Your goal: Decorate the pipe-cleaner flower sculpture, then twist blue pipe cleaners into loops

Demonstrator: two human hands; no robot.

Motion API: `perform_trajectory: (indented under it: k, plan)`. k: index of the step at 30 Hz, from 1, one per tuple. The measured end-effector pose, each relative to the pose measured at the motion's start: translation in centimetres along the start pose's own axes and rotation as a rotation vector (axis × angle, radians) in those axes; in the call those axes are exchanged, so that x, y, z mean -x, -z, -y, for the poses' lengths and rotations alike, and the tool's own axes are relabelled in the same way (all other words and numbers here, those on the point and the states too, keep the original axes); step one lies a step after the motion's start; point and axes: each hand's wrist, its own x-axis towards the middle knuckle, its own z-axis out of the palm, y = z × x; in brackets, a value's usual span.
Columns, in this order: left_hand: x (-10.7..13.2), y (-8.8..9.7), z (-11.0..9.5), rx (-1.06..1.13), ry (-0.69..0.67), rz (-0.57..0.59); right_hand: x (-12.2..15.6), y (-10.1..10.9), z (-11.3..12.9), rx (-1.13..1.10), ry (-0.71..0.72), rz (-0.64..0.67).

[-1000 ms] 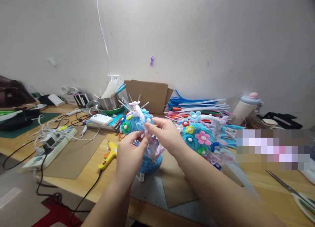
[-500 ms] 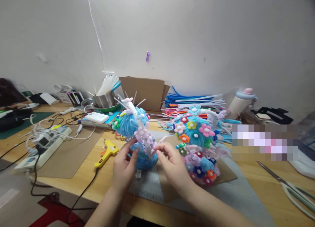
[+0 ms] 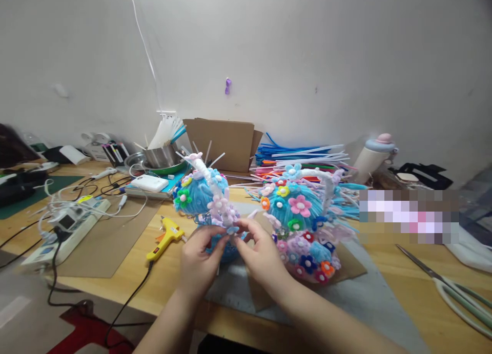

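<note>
The left hand (image 3: pixel 200 259) and right hand (image 3: pixel 261 254) pinch what looks like a tiny blue flower (image 3: pixel 231 230) by the fluffy blue ball (image 3: pixel 200 196). Fixing it needs gentle, steady fingers.

No readable text, labels or numbers — print too blurred
</note>
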Motion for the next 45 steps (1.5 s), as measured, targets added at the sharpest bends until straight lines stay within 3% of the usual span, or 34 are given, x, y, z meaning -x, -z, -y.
perform_trajectory:
  k: [3,9,14,22,31,38,41,45]
  plan:
    - [-0.4,-0.5,-0.5,-0.047,-0.015,-0.024,-0.3,-0.1,0.0,0.003,-0.03,0.006]
    - [-1.1,-1.6,-1.0,0.096,0.265,-0.098,-1.4,0.3,0.7,-0.052,-0.015,0.037]
    - [-2.4,-1.0,-1.2,0.006,0.355,0.009,-2.2,0.2,0.1,-0.172,-0.062,0.06]
    - [-3.0,-0.9,-1.2,-0.011,0.295,0.106,-1.8,-0.4,-0.9,-0.181,-0.153,-0.022]
    - [-2.8,-1.3,-1.5,-0.019,0.277,0.033,-0.2,-0.6,-0.3,-0.371,-0.165,-0.086]
    - [-2.9,-1.5,-0.8,-0.045,0.265,0.0,1.5,0.1,-1.4,-0.397,-0.219,-0.42]
    - [-2.9,-1.4,-0.6,-0.063,0.268,-0.005,1.8,0.0,-1.8,-0.358,-0.247,-0.411]
    - [-2.9,-1.3,-0.9,-0.069,0.255,0.032,1.4,0.1,-1.3,-0.313,-0.306,-0.296]
